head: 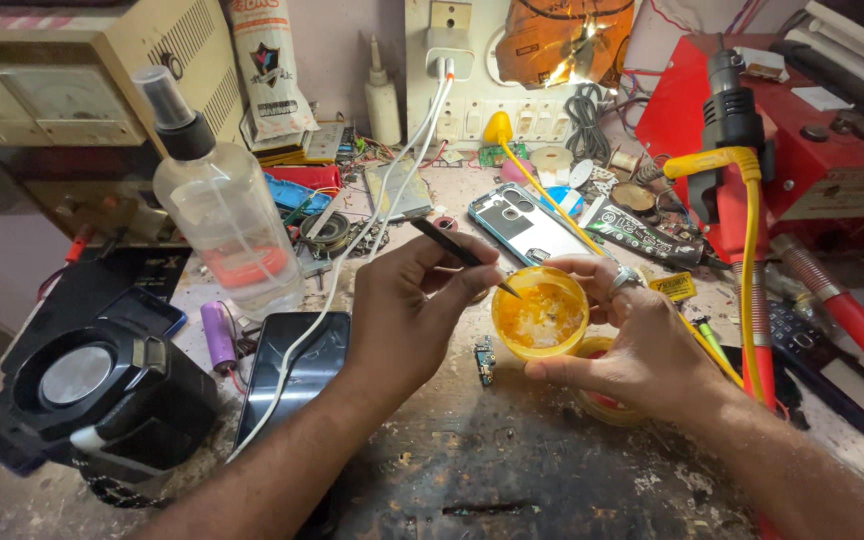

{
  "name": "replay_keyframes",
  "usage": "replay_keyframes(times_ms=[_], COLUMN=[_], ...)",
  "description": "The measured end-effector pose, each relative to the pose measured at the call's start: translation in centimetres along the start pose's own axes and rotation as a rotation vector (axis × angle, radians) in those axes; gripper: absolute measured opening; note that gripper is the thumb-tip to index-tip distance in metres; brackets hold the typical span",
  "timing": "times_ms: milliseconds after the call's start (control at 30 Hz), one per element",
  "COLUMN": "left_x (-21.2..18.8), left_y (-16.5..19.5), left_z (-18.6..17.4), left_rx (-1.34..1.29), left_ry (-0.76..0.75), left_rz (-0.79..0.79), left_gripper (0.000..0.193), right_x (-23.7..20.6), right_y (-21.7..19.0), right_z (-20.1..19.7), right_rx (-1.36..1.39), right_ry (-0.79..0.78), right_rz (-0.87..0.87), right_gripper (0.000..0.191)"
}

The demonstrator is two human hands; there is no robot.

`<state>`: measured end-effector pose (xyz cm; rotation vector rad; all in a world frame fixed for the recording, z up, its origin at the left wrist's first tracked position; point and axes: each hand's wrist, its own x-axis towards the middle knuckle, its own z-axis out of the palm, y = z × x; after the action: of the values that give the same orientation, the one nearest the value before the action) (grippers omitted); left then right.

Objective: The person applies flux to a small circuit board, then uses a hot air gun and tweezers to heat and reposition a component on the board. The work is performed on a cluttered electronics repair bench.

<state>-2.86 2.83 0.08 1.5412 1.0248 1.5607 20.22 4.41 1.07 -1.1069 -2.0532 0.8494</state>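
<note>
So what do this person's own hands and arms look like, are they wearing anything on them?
Both forearms are bare: no sleeves, gloves or watch show. The left hand wears nothing. The right hand has a chunky silver-coloured ring on one finger. No cables or markings on either arm.

A clear spray bottle [220, 205], purple battery cell [219, 335], dark phone [299, 372] and black magnifier lamp [92, 395] are sitting on the cluttered bench [512, 470].

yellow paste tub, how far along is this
Done: the yellow tub is open, lid off. In hand: the right hand holds the tub while the left hand dips the tweezers toward the paste. Left: the small circuit board lies untouched on the bench.
</note>
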Motion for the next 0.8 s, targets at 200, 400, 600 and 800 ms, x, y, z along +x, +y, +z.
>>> replay_keyframes(times_ms=[200,400,600,800], left_x=[-0.3,-0.6,-0.7,-0.5], left_y=[0.2,0.2,0.1,0.4], left_z=[0.2,0.2,0.2,0.1], left_rx=[0.114,0.196,0.132,0.072], left_ry=[0.025,-0.031,-0.03,-0.04], left_rz=[0.036,0.074,0.057,0.044], left_gripper=[0.015,0.015,0.016,0.016], right_x=[0.1,0.0,0.0,0.0], right_y=[0.1,-0.6,-0.8,0.2], right_z=[0.0,0.2,0.1,0.2], right_rx=[-0.074,-0.092,-0.096,-0.081], right_ry=[0.025,0.015,0.013,0.028], right_rz=[-0.045,0.077,0.066,-0.026], right_gripper=[0.09,0.097,0.094,0.091])
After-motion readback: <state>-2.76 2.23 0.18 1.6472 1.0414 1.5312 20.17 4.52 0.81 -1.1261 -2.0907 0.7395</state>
